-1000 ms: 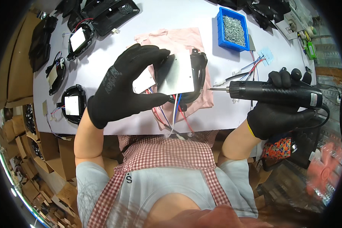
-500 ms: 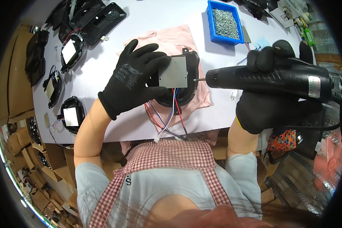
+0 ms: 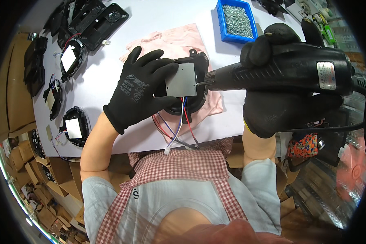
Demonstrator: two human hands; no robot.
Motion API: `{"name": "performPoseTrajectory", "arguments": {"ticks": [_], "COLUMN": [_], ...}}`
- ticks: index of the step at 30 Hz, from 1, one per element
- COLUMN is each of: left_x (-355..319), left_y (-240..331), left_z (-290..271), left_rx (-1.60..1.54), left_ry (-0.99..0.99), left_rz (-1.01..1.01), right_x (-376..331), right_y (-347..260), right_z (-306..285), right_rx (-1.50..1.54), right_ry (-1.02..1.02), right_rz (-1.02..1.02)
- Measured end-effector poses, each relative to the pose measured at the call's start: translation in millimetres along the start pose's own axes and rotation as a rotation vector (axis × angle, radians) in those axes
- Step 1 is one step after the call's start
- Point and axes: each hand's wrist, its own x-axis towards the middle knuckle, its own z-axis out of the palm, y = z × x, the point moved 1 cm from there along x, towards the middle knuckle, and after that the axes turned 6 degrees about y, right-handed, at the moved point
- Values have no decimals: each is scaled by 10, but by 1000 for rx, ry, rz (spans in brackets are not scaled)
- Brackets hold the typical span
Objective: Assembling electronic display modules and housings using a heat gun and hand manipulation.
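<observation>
My left hand (image 3: 138, 87), in a black work glove, grips a metal plate (image 3: 181, 81) on a black round housing (image 3: 201, 65), its thumb at the lower edge and fingertips at the upper left. Red, blue and white wires (image 3: 183, 118) run from under the plate toward me. Beneath the housing lies a pink cloth (image 3: 179, 35). Gloved too, my right hand (image 3: 268, 112) is wrapped round a black electric screwdriver (image 3: 293, 67), held level. The bit points left, its tip at the plate's right edge near a small hole; contact is hard to tell.
A blue bin (image 3: 254, 39) of small screws stands at the back. Along the left are several similar housings with plates (image 3: 74, 128). Black plastic covers (image 3: 105, 24) are piled at the back left. The screwdriver's cord (image 3: 333, 128) loops at the right.
The screwdriver in my right hand has moved left, bringing its bit from beside the housing to the plate's right edge. My left hand keeps its hold. The whole view has shifted slightly.
</observation>
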Motion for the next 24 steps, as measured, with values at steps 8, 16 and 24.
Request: {"name": "performPoseTrajectory", "arguments": {"ticks": [8,16,24], "left_x": [-28,-52,-26], "left_y": [-23,-33,-31], "left_z": [25,32,30], "left_rx": [-8,-25,-54], "left_ry": [23,43,67], "left_rz": [-23,-12,-6], "right_x": [-8,33,51], "right_y": [47,80,117], "right_z": [-80,-69,-3], "right_rx": [24,37,-290], "right_ry": [103,-17,-55], "right_rz": [140,83,114]}}
